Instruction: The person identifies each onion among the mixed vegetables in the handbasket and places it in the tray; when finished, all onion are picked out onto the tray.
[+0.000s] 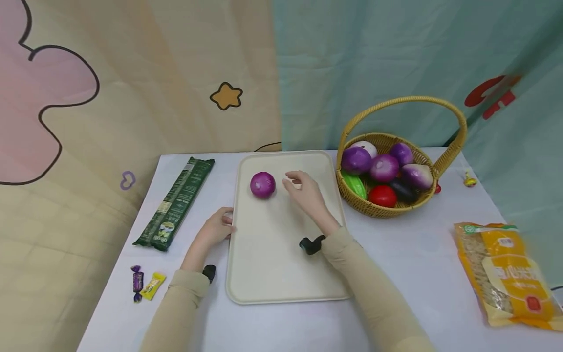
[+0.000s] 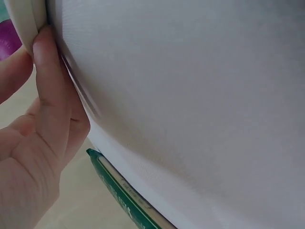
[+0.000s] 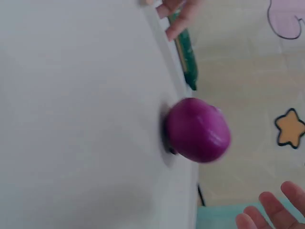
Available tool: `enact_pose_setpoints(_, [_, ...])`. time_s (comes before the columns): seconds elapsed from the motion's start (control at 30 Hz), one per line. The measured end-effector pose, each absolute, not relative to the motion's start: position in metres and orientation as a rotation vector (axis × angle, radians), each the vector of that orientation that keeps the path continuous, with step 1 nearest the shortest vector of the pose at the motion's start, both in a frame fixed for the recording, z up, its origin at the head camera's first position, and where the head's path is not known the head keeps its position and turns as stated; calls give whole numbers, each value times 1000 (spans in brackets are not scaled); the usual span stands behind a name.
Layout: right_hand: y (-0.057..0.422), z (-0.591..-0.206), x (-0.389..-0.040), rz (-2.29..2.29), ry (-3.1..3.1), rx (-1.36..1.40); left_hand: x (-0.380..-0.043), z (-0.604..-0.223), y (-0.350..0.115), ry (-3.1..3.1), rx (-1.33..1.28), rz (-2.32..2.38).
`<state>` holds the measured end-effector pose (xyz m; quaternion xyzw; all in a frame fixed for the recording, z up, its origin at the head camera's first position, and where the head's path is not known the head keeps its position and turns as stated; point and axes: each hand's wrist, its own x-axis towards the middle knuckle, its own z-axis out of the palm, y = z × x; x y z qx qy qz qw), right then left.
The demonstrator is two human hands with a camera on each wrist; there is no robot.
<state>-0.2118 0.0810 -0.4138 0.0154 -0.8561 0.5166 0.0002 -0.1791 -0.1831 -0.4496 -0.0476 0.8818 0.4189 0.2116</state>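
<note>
A purple onion (image 1: 263,185) sits on the far left part of a cream rectangular tray (image 1: 272,264). My left hand (image 1: 214,228) is at the tray's left edge; in the left wrist view its thumb and index finger pinch the rim. My right hand (image 1: 305,192) is over the tray, just right of the onion, with nothing in it and its fingers loosely bent. The right wrist view shows the onion (image 3: 198,130) apart from the right fingertips (image 3: 272,206).
Right of the tray stands a wicker basket (image 1: 374,209) with a tall handle, full of toy-like vegetables. A green packet (image 1: 176,205) and two wrapped candies (image 1: 153,286) lie on the left. At the right lie a yellow bag (image 1: 506,274) and a small gold candy (image 1: 469,180).
</note>
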Motion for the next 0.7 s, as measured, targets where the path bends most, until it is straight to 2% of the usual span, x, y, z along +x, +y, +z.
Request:
enact_pose_setpoints(0.17, [140,-383,-196,1447,-2492,48,-179,-450,-184,2439,-128,1174])
enact_pose_setpoints(0.33, [188,-368,-204,1258,-2470,-45,-179,-449,-188,2439,-136,1186])
enact_pose_setpoints(0.47, [210,-364,-216,1138,-2644,-70,-178,-448,-190,2425,-139,1210])
enact_pose_setpoints(0.7, [229,-372,-231,988,-2915,42,-182,-451,-189,2396,-113,1240])
